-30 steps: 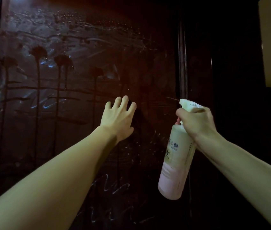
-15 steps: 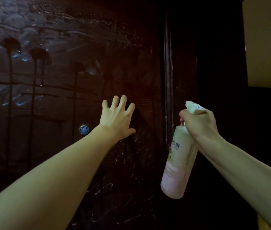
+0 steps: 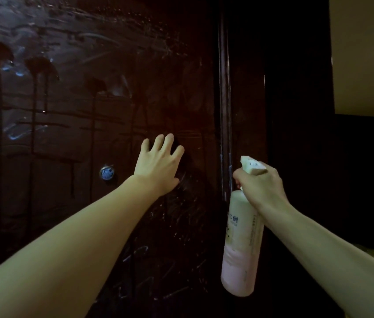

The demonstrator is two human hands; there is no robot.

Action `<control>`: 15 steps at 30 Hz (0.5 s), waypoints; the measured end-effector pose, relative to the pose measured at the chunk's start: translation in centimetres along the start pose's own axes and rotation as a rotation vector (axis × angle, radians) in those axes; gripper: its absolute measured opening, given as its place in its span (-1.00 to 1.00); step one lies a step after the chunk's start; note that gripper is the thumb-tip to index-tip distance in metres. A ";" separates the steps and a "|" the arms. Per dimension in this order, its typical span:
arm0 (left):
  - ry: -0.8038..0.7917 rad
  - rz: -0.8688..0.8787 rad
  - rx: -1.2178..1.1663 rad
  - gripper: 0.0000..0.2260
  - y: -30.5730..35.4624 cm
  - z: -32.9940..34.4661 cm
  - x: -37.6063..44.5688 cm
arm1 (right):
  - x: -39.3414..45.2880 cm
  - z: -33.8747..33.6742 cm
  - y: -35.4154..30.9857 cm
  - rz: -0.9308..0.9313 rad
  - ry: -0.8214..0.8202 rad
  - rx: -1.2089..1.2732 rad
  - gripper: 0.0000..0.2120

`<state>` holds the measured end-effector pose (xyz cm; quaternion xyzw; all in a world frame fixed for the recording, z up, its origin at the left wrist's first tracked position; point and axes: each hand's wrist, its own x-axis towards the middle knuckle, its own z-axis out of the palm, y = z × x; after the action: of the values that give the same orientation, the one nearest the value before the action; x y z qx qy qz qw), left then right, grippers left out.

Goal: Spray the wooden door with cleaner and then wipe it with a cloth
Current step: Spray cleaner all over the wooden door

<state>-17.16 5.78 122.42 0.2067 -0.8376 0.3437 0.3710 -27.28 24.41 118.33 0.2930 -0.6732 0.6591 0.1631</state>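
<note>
The dark wooden door (image 3: 66, 111) fills the left and middle of the view, wet with spray blotches, long drips and wipe streaks. My left hand (image 3: 158, 166) presses flat on it with fingers spread, just left of the door's right edge. A dark patch shows under and to the right of its fingers; I cannot tell if that is a cloth or a shadow. My right hand (image 3: 259, 187) grips the neck and trigger of a pale pink spray bottle (image 3: 241, 244), held upright in front of the door's edge, nozzle pointing left.
A small round metal lock (image 3: 106, 173) sits on the door left of my left wrist. A vertical moulding (image 3: 225, 99) runs down the door's right side, with a dark frame beyond it. A beige wall (image 3: 364, 53) shows at the upper right.
The view has swung to the right, so the door's drips slid left and the round lock came into sight. My right hand with the bottle has sunk slightly. My left hand stays pressed on the door.
</note>
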 end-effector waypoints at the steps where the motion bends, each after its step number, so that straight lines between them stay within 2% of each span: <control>1: 0.003 0.003 0.000 -0.26 0.0 0.0 -0.2 | -0.2 0.2 0.2 0.009 0.005 -0.013 -0.91; 7: 0.014 0.012 0.009 -0.25 -0.5 0.3 -1.0 | -1.2 0.8 1.6 0.002 0.026 -0.068 -0.81; 12: 0.009 0.004 0.021 -0.23 -1.2 0.7 -2.1 | -2.1 1.6 1.5 -0.039 -0.070 -0.010 -0.92; 15: 0.003 -0.004 0.034 -0.20 -1.8 0.9 -3.2 | -2.7 2.5 1.2 -0.060 -0.114 0.008 -0.91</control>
<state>-14.46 4.15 120.33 0.2139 -0.8306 0.3575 0.3695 -25.55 22.36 115.54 0.3510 -0.6696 0.6388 0.1430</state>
